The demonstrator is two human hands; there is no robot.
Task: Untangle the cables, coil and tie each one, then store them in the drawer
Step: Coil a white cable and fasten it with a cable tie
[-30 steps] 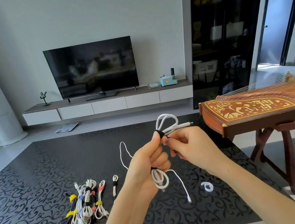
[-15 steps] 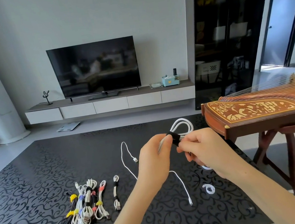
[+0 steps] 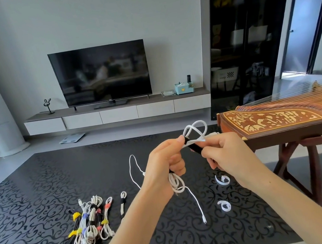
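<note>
- Above the dark patterned bench [image 3: 31,191], my left grip [image 3: 165,162] is curled round a coiled white cable [image 3: 195,129]. Its loops stand out above the thumb and hang below the fist.
- My right grip [image 3: 228,153] is closed in a pinch on a black tie [image 3: 194,148], which runs from the coil's waist to the fingertips.
- The step in hand, as I read it, is tying: the coil is made, but the tie is not yet wrapped shut.
- The next move, I judge, calls for drawing the strap taut round the coil's middle and pressing it onto itself, while the left grip keeps the loops from springing apart.
- A loose white cable [image 3: 196,199] lies uncoiled on the bench beneath the hands, with two curled white ties [image 3: 223,180] just to its right.
- At near left sits a heap of tied cables [image 3: 89,221] banded yellow, blue and pink, with a single bundle [image 3: 123,203] just beside it.
- The white console [image 3: 117,114] on the far wall may hold the drawer, though I cannot tell which one. It stands well apart.
</note>
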